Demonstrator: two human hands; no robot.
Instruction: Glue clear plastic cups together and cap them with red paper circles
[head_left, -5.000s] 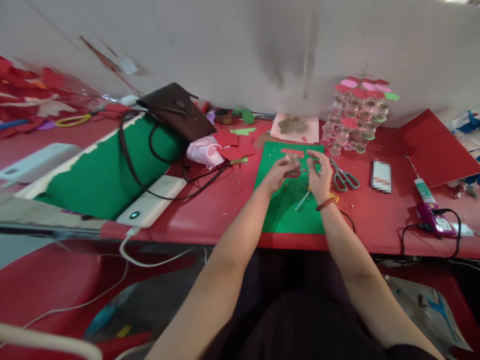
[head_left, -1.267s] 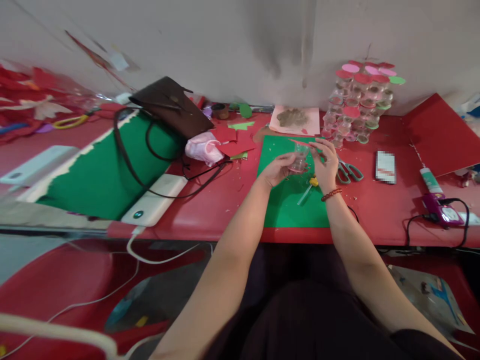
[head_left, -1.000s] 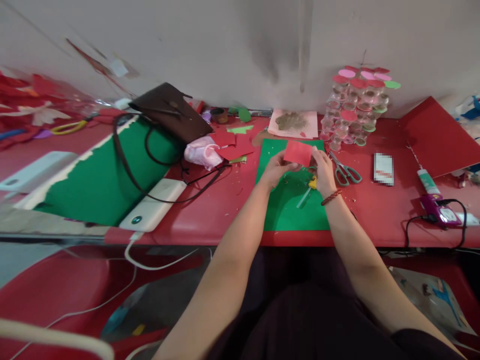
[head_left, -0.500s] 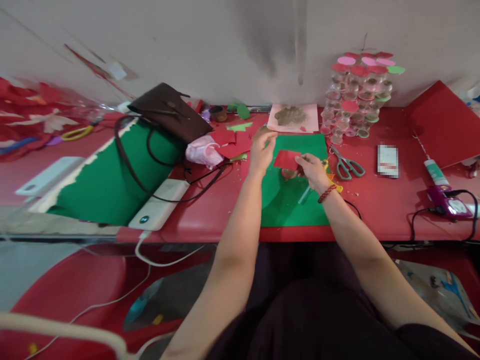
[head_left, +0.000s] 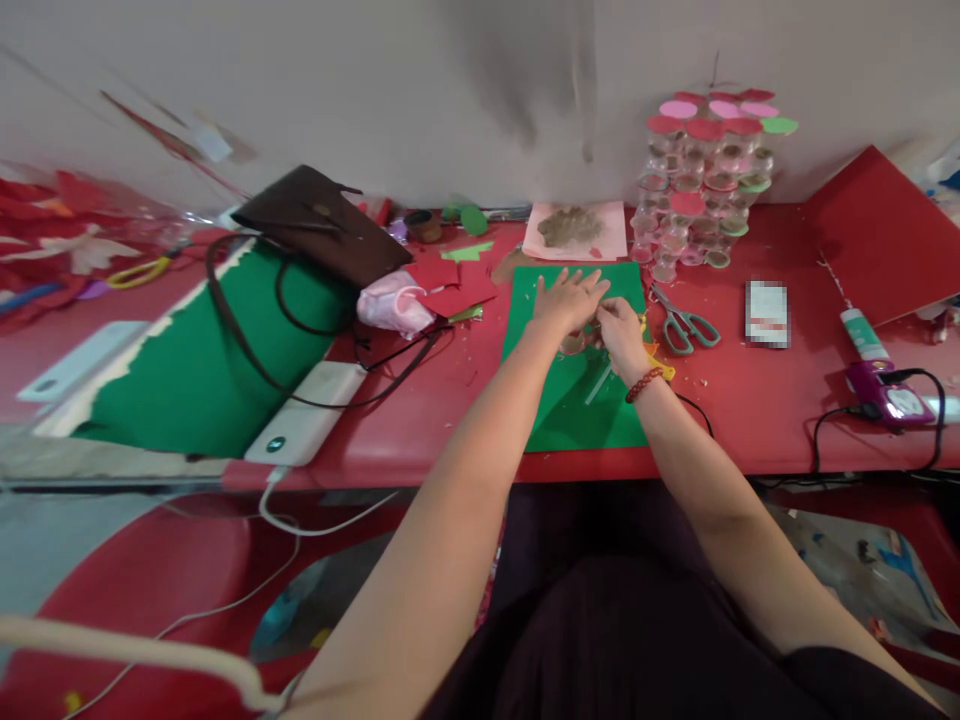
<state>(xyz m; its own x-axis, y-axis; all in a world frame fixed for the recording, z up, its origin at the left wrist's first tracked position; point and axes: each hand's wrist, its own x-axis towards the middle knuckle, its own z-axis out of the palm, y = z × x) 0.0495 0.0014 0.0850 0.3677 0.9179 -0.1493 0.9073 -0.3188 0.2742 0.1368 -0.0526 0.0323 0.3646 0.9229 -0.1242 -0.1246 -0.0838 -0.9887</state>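
Red tabletop (head_left: 457, 395) runs along a plain grey wall (head_left: 420, 100), and from the head view I look down on a green sheet (head_left: 551, 420), smooth and matte. My left hand (head_left: 568, 303) lies palm down, its fingers straight and slightly spread, gripping nothing that I can see; whatever sits under the palm is hidden. My right hand (head_left: 621, 330) is curled just beside it, fingers drawn in together, and I can't tell whether they pinch anything. Partly covered by my left hand, a small clear cup (head_left: 573, 343) shows its thin round edge over the green sheet. Pressing seems to be the step in hand: I'd want a flat, even push, light enough that thin plastic doesn't buckle, with my right fingers steadying low and clear of what looks like a yellow glue gun (head_left: 661, 370) and the translucent stick (head_left: 598, 383). Beyond, stacked clear cups (head_left: 697, 183) carry flat paper discs (head_left: 706, 130)
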